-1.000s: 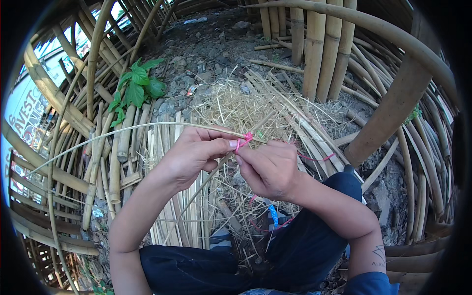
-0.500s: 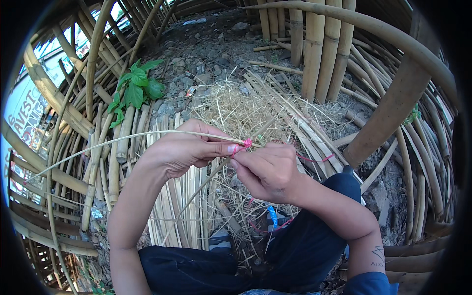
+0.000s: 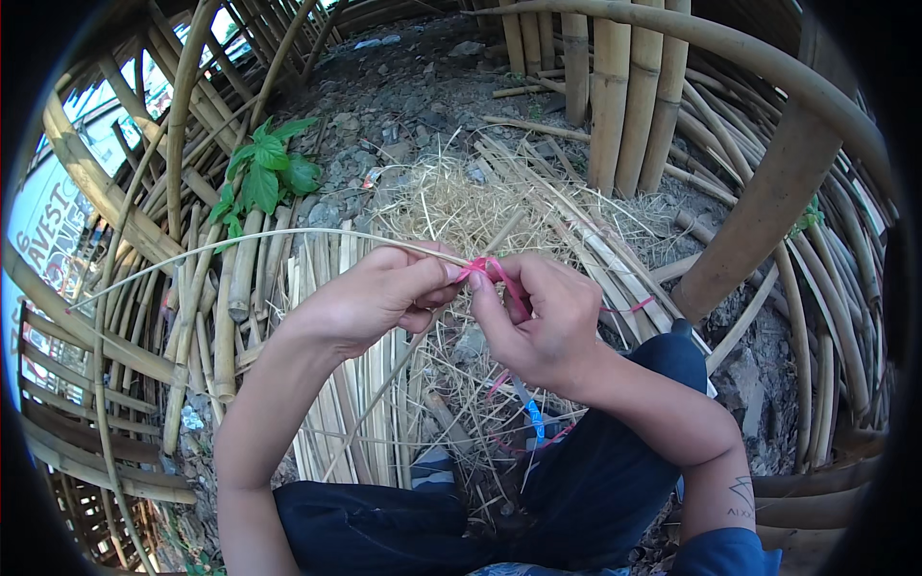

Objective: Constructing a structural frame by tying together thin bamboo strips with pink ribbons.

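Where the left hand (image 3: pixel 379 293) and right hand (image 3: pixel 547 312) come close, pink string (image 3: pixel 477 264) sits bunched on the stick (image 3: pixel 307 230). The left fingers pinch the stick right by the string. The stick is long and thin and bends away to the left, so the left hand is nearer to most of it. The right thumb and finger pinch the string. Fingers hide some of it, so I cannot tell how it loops. Straw (image 3: pixel 442 197) lies past the hands. A blue thing (image 3: pixel 534 420) beside the leg (image 3: pixel 615 442) is hard to make out.
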The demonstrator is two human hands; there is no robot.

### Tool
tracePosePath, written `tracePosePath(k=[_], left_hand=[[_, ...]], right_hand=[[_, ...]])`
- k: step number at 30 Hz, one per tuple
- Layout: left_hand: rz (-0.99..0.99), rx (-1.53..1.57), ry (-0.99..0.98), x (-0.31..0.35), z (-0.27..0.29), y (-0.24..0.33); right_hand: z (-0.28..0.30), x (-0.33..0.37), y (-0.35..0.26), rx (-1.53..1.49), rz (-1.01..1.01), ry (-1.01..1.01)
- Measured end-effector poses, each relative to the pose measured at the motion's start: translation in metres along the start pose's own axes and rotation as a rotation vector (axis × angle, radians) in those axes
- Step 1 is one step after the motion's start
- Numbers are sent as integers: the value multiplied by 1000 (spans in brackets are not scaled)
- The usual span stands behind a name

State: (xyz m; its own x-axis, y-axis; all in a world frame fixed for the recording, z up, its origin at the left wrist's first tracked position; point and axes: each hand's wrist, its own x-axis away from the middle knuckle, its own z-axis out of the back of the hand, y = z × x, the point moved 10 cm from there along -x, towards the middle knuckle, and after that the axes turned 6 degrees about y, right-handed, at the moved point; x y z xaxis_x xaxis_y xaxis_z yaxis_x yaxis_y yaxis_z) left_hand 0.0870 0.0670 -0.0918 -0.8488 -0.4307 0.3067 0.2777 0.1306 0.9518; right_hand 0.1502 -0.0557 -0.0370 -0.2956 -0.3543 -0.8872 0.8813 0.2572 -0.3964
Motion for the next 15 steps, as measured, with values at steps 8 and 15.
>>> tracePosePath(k=[8, 15], left_hand=[[52, 188, 10, 0, 1, -8], [16, 279, 228, 3, 12, -12]], right_hand=[[-3, -9, -6, 180, 60, -88], [-41, 15, 38, -297, -437, -392]])
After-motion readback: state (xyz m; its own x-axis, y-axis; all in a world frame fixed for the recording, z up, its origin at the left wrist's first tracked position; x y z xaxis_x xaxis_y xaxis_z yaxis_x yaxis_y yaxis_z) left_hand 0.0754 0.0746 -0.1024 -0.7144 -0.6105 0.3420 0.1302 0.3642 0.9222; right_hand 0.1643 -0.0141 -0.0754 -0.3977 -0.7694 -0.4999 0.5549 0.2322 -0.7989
